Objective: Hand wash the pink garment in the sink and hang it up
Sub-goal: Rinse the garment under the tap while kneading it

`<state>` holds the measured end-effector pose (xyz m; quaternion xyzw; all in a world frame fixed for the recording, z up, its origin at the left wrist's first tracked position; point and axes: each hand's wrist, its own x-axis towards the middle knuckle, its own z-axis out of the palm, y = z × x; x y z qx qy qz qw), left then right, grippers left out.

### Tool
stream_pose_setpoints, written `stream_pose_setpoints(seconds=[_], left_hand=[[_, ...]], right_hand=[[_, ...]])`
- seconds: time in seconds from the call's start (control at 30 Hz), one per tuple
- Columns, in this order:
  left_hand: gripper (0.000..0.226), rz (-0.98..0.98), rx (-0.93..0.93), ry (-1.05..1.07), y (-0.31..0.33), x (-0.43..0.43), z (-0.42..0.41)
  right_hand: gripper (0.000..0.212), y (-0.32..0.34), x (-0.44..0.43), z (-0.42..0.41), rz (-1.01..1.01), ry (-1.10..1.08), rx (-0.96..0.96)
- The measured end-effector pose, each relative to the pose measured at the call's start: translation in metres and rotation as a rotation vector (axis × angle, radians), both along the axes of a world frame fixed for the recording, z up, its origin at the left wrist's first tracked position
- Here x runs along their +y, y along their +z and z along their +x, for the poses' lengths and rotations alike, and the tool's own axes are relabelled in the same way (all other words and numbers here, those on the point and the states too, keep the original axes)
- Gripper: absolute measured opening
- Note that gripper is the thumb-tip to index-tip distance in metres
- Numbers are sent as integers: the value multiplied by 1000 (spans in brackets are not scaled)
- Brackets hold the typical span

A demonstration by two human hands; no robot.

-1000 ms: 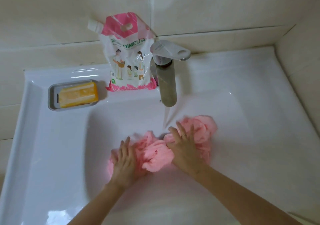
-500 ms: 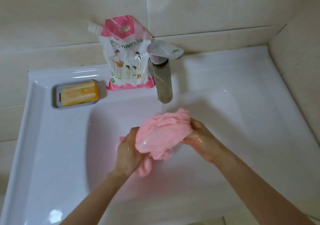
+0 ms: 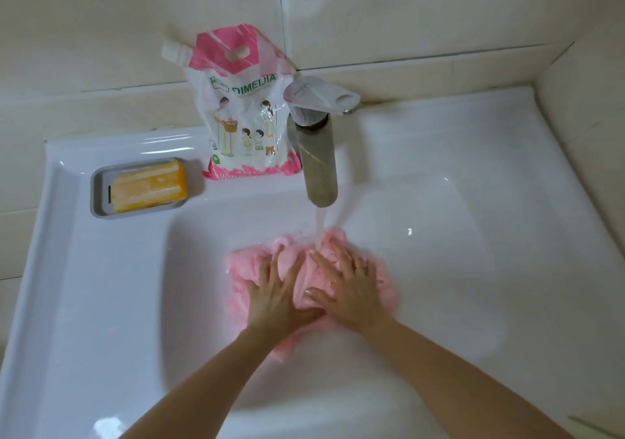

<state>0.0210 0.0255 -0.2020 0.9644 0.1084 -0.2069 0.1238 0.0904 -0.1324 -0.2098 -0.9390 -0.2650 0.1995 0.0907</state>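
Observation:
The pink garment point(image 3: 243, 269) lies bunched on the bottom of the white sink point(image 3: 473, 235), right under the metal faucet point(image 3: 319, 154). Water runs from the spout onto the garment's far edge. My left hand point(image 3: 275, 295) presses flat on the cloth with spread fingers. Beside it, my right hand point(image 3: 348, 286) presses down in the same way, fingers spread and pointing toward the stream. Much of the garment is hidden under both hands.
A pink and white detergent pouch point(image 3: 241, 107) leans on the tiled wall behind the faucet. A yellow soap bar point(image 3: 148, 186) sits in a grey dish point(image 3: 98, 195) on the sink's back left ledge. Tiled walls close in at the back and right.
Half a second ago both hands held the balled garment up under the spout. Now the garment is down on the basin floor and both hands press flat on it.

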Motion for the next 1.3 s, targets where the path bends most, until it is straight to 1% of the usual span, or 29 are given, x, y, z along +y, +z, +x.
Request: stream_pose_setpoints(seconds=[0.07, 0.17, 0.27, 0.3, 0.4, 0.43, 0.47, 0.5, 0.53, 0.57, 0.6, 0.63, 0.7, 0.73, 0.77, 0.8, 0.87, 0.93, 0.97, 1.0, 1.03, 1.07, 1.1, 1.13, 1.17, 1.2, 1.23, 1.27, 1.3], left_hand=[[95, 62, -23, -28, -3, -4, 4], [77, 54, -32, -39, -8, -9, 10], [62, 57, -61, -33, -16, -14, 10], [63, 51, -81, -43, -20, -14, 10], [80, 83, -172, -80, -32, -15, 10], [81, 96, -207, -66, -36, -15, 12], [76, 128, -255, -74, -39, -16, 14], [65, 151, -344, -103, -44, -16, 16], [46, 169, -416, -122, -45, -16, 17], [24, 158, -445, -136, -46, -15, 18], [23, 140, -421, -139, -45, -15, 19], [32, 112, -372, -151, -46, -15, 22], [34, 26, -264, -123, -26, -15, 31], [34, -42, -196, -67, -12, -13, 37], [35, -72, -127, -12, -5, -9, 43], [40, -122, -99, 31, -2, -5, 47], [57, -339, -86, 107, 5, 4, 39], [73, -590, -156, 193, 26, 12, 20], [78, -720, -186, 266, 36, 15, 9], [78, -817, -212, 379, 44, 17, 1], [74, -875, -241, 488, 51, 18, -3], [68, -853, -271, 545, 49, 19, -6], [64, -718, -313, 494, 50, 18, -5], [64, -475, -333, 349, 47, 18, -4], [78, -265, -305, 188, 41, 17, -4], [98, -99, -220, 53, 28, 15, -5], [113, -12, -190, -25, 16, 10, -9], [119, -3, -186, -64, 4, 5, -13], [121, -24, -169, -85, -5, 0, -16]], right_hand=[[63, -6, 0, 3, 94, -5, -84], [55, -20, 3, 5, 187, -15, -218], [47, -31, 8, 7, 244, -21, -283], [45, -33, 9, 7, 247, -22, -298], [35, -46, 11, 12, 246, -28, -370], [30, -49, 11, 12, 245, -28, -371], [27, -51, 12, 13, 255, -23, -388], [25, -51, 13, 14, 260, -28, -398], [25, -52, 14, 15, 262, -35, -420], [25, -50, 16, 18, 263, -51, -429], [23, -51, 18, 19, 278, -64, -428], [21, -49, 20, 21, 291, -77, -379], [21, -40, 24, 28, 266, -82, -240], [23, -36, 26, 31, 222, -99, -185], [26, -27, 28, 36, 178, -147, -109], [28, -17, 28, 41, 167, -212, -25], [31, 0, 21, 46, 278, -328, 162], [40, 23, 6, 44, 389, -279, 254], [42, 33, -3, 42, 421, -249, 329], [40, 43, -11, 39, 452, -217, 411], [36, 48, -17, 34, 456, -203, 467], [35, 54, -21, 29, 445, -214, 470], [38, 58, -20, 25, 420, -248, 438], [47, 58, -18, 18, 365, -265, 368], [64, 53, -15, 11, 284, -236, 236], [76, 44, -10, 2, 207, -167, 111], [77, 34, -7, -7, 174, -88, 47], [73, 22, -5, -16, 153, -10, 8], [69, 14, -4, -21, 115, 40, -21]])
